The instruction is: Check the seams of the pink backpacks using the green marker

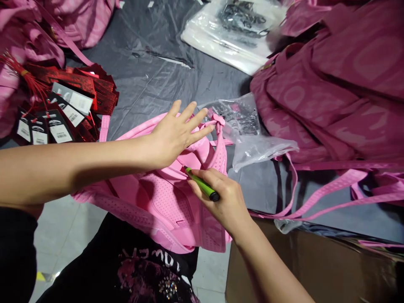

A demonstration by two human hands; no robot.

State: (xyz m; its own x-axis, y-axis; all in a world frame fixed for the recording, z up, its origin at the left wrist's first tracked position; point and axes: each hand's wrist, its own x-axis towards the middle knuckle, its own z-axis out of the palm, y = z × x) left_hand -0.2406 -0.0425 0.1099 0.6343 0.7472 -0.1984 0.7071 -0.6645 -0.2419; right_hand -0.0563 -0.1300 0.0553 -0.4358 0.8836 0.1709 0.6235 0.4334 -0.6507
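A pink backpack [164,202] with perforated padding lies back-up in front of me, partly over my lap. My left hand [176,132] rests flat on its upper part, fingers stretched out and spread, holding nothing. My right hand [221,198] is closed around a green pen-like tool [202,185], whose tip touches the backpack's padding just below my left hand. A pink strap [221,139] of the backpack runs up between the two hands.
Clear plastic bags [252,134] lie just right of the backpack on a grey sheet [151,75]. Dark pink bags [341,84] pile at right, red and black hang tags [63,113] at left, printed plastic bags [233,29] at the top, and a cardboard box [315,269] at lower right.
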